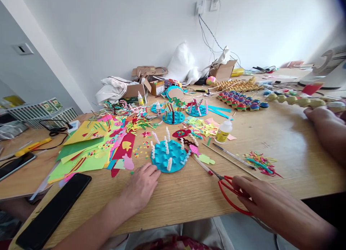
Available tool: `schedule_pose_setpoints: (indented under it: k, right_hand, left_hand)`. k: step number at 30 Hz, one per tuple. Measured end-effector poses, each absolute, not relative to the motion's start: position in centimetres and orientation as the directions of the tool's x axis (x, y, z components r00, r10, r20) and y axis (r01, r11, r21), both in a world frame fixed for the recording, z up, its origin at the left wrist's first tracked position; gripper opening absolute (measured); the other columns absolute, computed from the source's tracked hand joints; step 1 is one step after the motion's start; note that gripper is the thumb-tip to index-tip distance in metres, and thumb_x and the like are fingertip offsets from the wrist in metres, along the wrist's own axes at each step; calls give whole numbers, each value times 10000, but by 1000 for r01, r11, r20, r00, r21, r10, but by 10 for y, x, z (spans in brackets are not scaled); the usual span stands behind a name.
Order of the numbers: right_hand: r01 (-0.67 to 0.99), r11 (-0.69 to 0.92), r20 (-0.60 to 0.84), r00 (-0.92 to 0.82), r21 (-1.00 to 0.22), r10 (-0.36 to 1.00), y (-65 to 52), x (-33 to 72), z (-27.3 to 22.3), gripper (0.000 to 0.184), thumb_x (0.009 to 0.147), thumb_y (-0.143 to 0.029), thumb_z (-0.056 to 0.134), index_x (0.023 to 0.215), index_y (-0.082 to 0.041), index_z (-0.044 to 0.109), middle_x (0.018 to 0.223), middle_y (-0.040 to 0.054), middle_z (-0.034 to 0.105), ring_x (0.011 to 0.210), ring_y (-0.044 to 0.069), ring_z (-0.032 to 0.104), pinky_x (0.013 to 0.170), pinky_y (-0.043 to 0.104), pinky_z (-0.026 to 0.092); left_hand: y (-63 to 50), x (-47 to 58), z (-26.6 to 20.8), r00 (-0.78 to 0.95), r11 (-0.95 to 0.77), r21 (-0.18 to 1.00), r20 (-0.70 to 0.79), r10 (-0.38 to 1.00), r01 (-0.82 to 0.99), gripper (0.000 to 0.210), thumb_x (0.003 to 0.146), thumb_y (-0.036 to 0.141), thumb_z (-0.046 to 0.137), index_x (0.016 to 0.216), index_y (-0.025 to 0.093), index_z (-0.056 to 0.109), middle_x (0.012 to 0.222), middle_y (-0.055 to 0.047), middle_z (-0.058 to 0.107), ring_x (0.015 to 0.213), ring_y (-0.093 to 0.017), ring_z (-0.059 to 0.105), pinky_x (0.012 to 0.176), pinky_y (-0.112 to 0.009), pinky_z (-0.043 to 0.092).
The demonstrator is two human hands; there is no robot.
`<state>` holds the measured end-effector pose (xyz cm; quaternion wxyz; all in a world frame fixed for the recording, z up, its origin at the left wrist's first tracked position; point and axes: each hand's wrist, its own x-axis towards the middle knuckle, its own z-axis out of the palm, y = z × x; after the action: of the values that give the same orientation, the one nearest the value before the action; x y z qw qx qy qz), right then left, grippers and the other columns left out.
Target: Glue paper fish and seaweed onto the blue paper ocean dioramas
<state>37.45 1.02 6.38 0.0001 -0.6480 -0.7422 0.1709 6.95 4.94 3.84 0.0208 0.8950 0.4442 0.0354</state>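
Observation:
A blue disc (166, 167) with a bumpy top and several upright white twisted pieces lies before me. My left hand (143, 185) rests on the table at its near left edge, fingers lying loosely down, with nothing visible in them. My right hand (256, 196) grips the red-handled scissors (224, 185), whose tips point left toward a red-tipped pen. A pink spotted paper fish (194, 150) and a light green paper piece (205, 159) lie right of the disc. Behind it is a red paper fish (182, 133).
A glue bottle (223, 131), a wooden stick (229, 160) and paper scraps (261, 163) lie to the right. Coloured paper sheets (81, 145) and a black phone (54, 210) are left. Decorated blue discs (173, 117) stand behind. Another person's hand (321, 122) is at far right.

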Motion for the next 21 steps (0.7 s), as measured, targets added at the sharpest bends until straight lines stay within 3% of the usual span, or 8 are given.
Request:
schedule_pose_setpoints:
  k: [7, 11, 13, 15, 18, 21]
  right_hand:
    - [994, 47, -176, -63, -96, 982, 21, 390, 47, 115, 758, -269, 432, 679, -233, 508, 684, 49, 619, 615, 197, 553, 523, 276, 305]
    - [990, 42, -115, -58, -133, 992, 34, 389, 46, 131, 746, -299, 463, 682, -228, 553, 722, 49, 630, 648, 205, 562, 513, 266, 308]
    - [967, 46, -65, -64, -251, 996, 41, 380, 49, 185, 765, -323, 435, 690, -224, 572, 714, 44, 628, 646, 192, 558, 531, 269, 337]
    - [882, 71, -66, -115, -466, 991, 48, 366, 50, 204, 765, -325, 420, 707, -214, 580, 652, 27, 613, 620, 168, 550, 543, 263, 371]
    - [534, -49, -144, -138, -844, 980, 57, 340, 47, 248, 739, -329, 429, 869, -172, 570, 695, 30, 616, 662, 154, 575, 544, 242, 429]
    - [268, -191, -232, -130, -944, 964, 64, 319, 39, 359, 706, -305, 480, 1014, -126, 526, 808, 61, 624, 728, 154, 597, 570, 239, 458]
  left_hand:
    - [28, 98, 43, 724, -721, 180, 61, 687, 669, 249, 827, 100, 369, 1022, 180, 501, 1081, -48, 534, 1015, -167, 467, 887, -307, 402]
    - [24, 118, 46, 717, -703, 209, 13, 697, 680, 299, 824, 120, 370, 1104, 179, 458, 1168, -66, 499, 1086, -188, 437, 915, -335, 391]
    - [25, 126, 48, 705, -687, 209, -15, 709, 696, 330, 823, 129, 365, 1143, 168, 436, 1223, -79, 466, 1115, -202, 423, 925, -354, 389]
    - [26, 132, 48, 693, -672, 213, -31, 721, 709, 349, 822, 126, 353, 1161, 161, 426, 1270, -85, 426, 1130, -203, 418, 933, -348, 390]
    - [31, 139, 43, 658, -642, 208, -14, 753, 738, 366, 810, 104, 329, 1159, 156, 429, 1302, -82, 391, 1109, -201, 444, 914, -335, 412]
    - [37, 143, 34, 609, -601, 179, 16, 793, 779, 419, 786, 96, 336, 1198, 147, 389, 1346, -88, 331, 1078, -214, 470, 874, -347, 442]
